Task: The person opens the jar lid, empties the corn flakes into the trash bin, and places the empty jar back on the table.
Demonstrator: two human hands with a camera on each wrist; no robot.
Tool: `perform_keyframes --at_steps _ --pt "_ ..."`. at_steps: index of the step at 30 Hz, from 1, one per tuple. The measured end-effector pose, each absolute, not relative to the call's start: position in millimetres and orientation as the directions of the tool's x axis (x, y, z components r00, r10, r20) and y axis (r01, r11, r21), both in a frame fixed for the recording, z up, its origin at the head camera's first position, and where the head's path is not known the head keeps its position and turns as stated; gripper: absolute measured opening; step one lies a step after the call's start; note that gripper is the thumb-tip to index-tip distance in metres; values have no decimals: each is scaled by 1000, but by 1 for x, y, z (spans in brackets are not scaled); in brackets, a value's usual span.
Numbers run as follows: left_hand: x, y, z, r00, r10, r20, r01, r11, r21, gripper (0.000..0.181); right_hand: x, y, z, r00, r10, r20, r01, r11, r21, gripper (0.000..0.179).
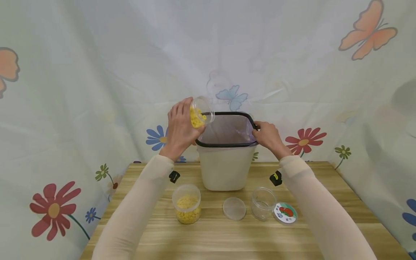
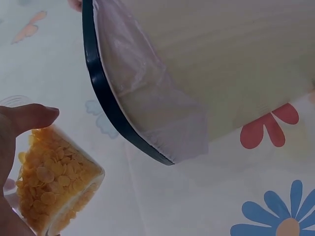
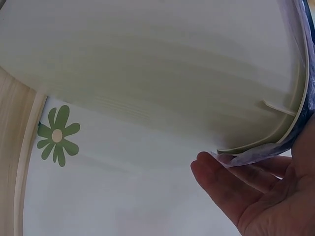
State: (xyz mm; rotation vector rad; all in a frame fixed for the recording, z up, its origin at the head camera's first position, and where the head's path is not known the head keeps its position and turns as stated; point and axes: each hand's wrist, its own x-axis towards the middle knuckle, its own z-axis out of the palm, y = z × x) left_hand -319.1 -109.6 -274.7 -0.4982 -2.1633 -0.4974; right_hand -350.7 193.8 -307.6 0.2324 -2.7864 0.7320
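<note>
My left hand (image 1: 180,123) grips a clear plastic jar (image 1: 204,111) of yellow flakes, tilted with its mouth toward the trash can. In the left wrist view the flakes (image 2: 56,179) fill much of the jar, beside the can's dark rim (image 2: 110,105). The white trash can (image 1: 225,168) stands upright at the table's back, lined with a thin purplish bag (image 1: 242,133). At the can's right side my right hand (image 1: 267,135) holds the black rim (image 1: 249,121); in the right wrist view its fingers (image 3: 221,189) curl under the rim and bag edge.
In front of the can, a frosted tub (image 1: 186,206) holds yellow flakes. A translucent lid (image 1: 234,208), a clear jar (image 1: 263,204) and a round lid with a tomato picture (image 1: 285,212) lie to its right on the wooden table (image 1: 208,243). A flowered curtain (image 1: 130,72) hangs behind.
</note>
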Motion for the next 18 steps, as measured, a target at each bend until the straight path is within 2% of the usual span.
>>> perform_keyframes --at_steps 11,18 --pt "-330 -106 -267 -579 206 789 488 862 133 93 -352 189 -309 -962 -68 265 -196 847 -494 51" --pt "-337 -101 -264 -607 243 757 477 873 103 92 -352 186 -309 -961 -66 267 -198 841 -503 49"
